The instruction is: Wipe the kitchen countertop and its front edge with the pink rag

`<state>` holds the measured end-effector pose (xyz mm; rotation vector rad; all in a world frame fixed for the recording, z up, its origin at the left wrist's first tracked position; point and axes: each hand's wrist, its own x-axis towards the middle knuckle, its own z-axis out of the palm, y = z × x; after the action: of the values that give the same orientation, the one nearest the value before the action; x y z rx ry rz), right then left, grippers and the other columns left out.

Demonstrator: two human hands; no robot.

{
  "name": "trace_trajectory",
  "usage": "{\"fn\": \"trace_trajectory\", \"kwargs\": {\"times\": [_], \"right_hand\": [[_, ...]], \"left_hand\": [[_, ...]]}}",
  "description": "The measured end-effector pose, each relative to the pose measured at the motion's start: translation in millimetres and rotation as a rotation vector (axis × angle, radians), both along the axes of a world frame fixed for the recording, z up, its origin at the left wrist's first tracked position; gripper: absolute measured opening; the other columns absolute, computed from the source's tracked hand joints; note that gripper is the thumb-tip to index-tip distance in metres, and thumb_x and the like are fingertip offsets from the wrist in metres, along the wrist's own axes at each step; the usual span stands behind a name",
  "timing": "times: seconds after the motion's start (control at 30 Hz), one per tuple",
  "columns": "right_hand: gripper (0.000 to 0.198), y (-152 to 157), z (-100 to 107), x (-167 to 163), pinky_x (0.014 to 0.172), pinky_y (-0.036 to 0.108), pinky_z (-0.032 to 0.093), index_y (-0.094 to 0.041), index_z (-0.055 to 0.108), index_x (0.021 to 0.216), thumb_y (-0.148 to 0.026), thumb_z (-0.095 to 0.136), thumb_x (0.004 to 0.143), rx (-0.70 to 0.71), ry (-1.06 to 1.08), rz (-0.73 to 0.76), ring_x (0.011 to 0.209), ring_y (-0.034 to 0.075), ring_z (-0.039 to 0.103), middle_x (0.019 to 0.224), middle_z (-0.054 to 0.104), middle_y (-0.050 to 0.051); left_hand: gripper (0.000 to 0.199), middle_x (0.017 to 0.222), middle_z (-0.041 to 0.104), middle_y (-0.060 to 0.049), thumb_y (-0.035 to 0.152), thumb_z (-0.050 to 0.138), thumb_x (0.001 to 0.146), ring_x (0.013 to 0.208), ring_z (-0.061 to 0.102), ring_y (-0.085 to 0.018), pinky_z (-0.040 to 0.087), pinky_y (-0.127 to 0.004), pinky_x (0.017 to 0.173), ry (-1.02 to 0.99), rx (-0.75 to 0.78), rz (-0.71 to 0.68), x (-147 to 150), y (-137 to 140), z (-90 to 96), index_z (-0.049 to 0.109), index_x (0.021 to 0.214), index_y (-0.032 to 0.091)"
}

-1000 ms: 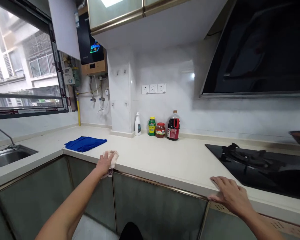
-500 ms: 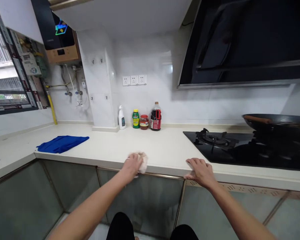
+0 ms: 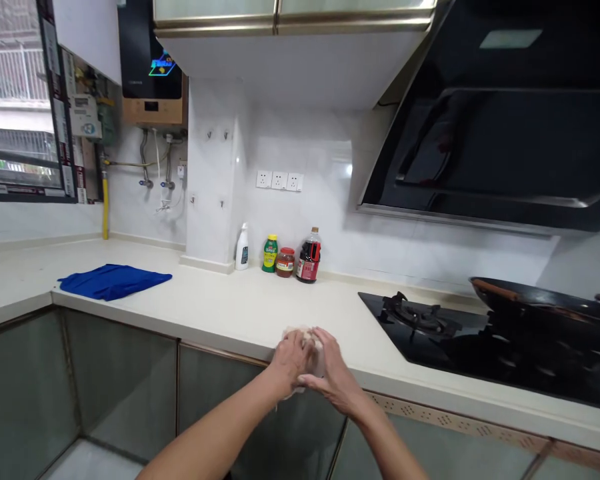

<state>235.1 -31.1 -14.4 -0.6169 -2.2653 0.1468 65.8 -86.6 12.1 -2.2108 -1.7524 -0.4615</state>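
Observation:
A crumpled whitish wipe (image 3: 318,361), tissue or thin cloth, is bunched between my hands at the counter's front edge. Its edges look blurred. My left hand (image 3: 289,363) is closed over it from the left, knuckles up. From the right, my right hand (image 3: 334,377) curls round the other side, fingertips and thumb against the wipe. Both hands nearly meet, and part of the wipe is hidden under the fingers. The white countertop (image 3: 240,310) lies just beyond them.
Behind stand a white spray bottle (image 3: 242,248), a green bottle (image 3: 270,255), a red-lidded jar (image 3: 285,263) and a dark sauce bottle (image 3: 309,257). A blue cloth (image 3: 114,281) lies left. The black gas hob (image 3: 430,353) with a wok (image 3: 545,303) is right, under the range hood (image 3: 480,133).
My right hand has left the counter edge and moved left to the wipe. My left hand, still holding the wipe, is now beside it. The view has tilted up.

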Motion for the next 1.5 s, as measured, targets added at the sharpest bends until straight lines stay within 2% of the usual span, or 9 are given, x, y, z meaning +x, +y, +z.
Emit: {"fn": "trace_trajectory", "kwargs": {"times": [0.17,0.3,0.4,0.57,0.8,1.0,1.17,1.33,1.5], "right_hand": [[0.101,-4.8,-9.5,-46.0,0.118,0.053,0.030,-0.020,0.028,0.155,-0.046,0.083,0.074,-0.029,-0.181,-0.140,0.144,0.036,0.034,0.155,0.036,0.018],[0.107,-18.9,-0.7,-77.8,0.111,0.058,0.033,-0.023,0.044,0.145,-0.040,0.098,0.054,0.015,-0.259,-0.402,0.133,0.043,0.042,0.148,0.043,0.020],[0.112,-33.5,11.6,-110.3,0.106,0.065,0.031,-0.027,0.047,0.143,-0.037,0.102,0.045,0.029,-0.308,-0.477,0.127,0.048,0.045,0.144,0.045,0.023],[0.102,-33.8,12.7,-125.6,0.105,0.061,0.033,-0.029,0.044,0.146,-0.035,0.097,0.059,0.096,-0.302,-0.372,0.134,0.046,0.037,0.152,0.035,0.023],[0.084,4.8,-20.9,-17.4,0.105,0.050,0.037,-0.034,0.052,0.141,-0.031,0.089,0.065,0.246,-0.205,-0.325,0.133,0.037,0.039,0.151,0.039,0.013],[0.079,34.8,-41.6,126.5,0.115,0.050,0.029,-0.024,0.051,0.142,-0.027,0.081,0.069,0.310,-0.164,-0.576,0.135,0.035,0.038,0.144,0.042,0.015],[0.074,36.2,-35.9,172.3,0.116,0.050,0.028,-0.021,0.047,0.141,-0.030,0.076,0.073,0.277,-0.202,-0.714,0.135,0.034,0.038,0.144,0.041,0.016],[0.076,20.9,-21.3,121.8,0.113,0.054,0.030,-0.023,0.052,0.138,-0.028,0.082,0.068,0.151,-0.219,-0.784,0.130,0.038,0.040,0.145,0.041,0.016],[0.091,-3.6,-13.6,-1.0,0.112,0.060,0.029,-0.029,0.050,0.141,-0.036,0.092,0.061,0.055,-0.250,-0.571,0.134,0.041,0.037,0.148,0.038,0.015]], "left_hand": [[0.060,0.140,0.062,-0.006,0.028,0.071,0.081,0.122,0.058,-0.021,0.049,-0.033,0.104,-0.149,-0.011,-0.094,-67.7,-20.6,8.4,0.053,0.138,0.025],[0.033,0.131,0.068,-0.007,0.022,0.049,0.095,0.123,0.060,-0.021,0.046,-0.038,0.106,-0.248,0.044,0.102,-120.6,-23.3,23.2,0.065,0.124,0.023],[0.034,0.143,0.060,-0.010,0.031,0.048,0.099,0.135,0.051,-0.027,0.041,-0.048,0.110,-0.234,0.082,0.239,-128.0,-15.0,25.8,0.063,0.129,0.025],[0.032,0.138,0.065,-0.008,0.031,0.043,0.101,0.129,0.056,-0.026,0.040,-0.047,0.105,-0.136,0.076,0.304,-109.3,-8.2,18.5,0.069,0.120,0.030],[0.037,0.146,0.060,-0.003,0.033,0.037,0.103,0.136,0.051,-0.023,0.038,-0.041,0.107,-0.037,0.060,0.301,-113.8,-8.3,15.8,0.066,0.127,0.032],[0.039,0.152,0.054,-0.006,0.034,0.039,0.103,0.140,0.047,-0.026,0.037,-0.042,0.107,0.085,0.022,0.309,-110.5,-8.4,14.6,0.060,0.135,0.030],[0.039,0.150,0.055,-0.007,0.039,0.038,0.103,0.136,0.048,-0.027,0.039,-0.043,0.103,0.107,0.012,0.299,-106.9,-7.5,18.0,0.059,0.135,0.029],[0.040,0.144,0.059,-0.011,0.042,0.039,0.102,0.130,0.051,-0.029,0.039,-0.047,0.101,0.036,0.027,0.304,-105.9,-1.7,18.6,0.061,0.132,0.026],[0.039,0.144,0.059,-0.010,0.038,0.039,0.102,0.130,0.052,-0.030,0.042,-0.048,0.100,0.071,0.003,0.302,-105.6,-3.6,22.2,0.061,0.132,0.028]]}}
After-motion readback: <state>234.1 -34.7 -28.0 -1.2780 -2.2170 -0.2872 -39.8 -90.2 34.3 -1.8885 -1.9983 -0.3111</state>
